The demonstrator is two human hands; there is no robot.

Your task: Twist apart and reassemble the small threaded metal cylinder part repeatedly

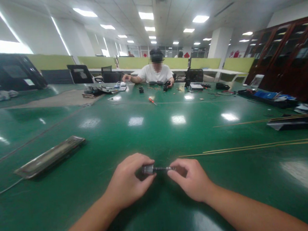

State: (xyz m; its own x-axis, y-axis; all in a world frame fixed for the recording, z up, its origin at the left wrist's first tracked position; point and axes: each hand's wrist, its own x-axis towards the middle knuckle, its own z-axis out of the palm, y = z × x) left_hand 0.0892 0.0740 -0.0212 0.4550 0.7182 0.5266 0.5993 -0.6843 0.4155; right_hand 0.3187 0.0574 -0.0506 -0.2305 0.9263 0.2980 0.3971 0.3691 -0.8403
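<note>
Between my hands, just above the green table (156, 137), is a small part with a silver-grey block-like body (148, 169) and a thin dark stem (161, 169). My left hand (130, 180) pinches the body between thumb and fingers. At the other end of the stem, the thumb and fingertips of my right hand (190, 178) are closed on its tip. That tip is partly hidden by the fingers, and the part's exact kind cannot be made out.
A long flat case (51, 157) with a cable lies at left. Thin brass-coloured rods (240, 149) stretch in from the right, near a black tray (292, 122). Farther off are a red screwdriver (152, 101) and a seated person (155, 72) among small parts.
</note>
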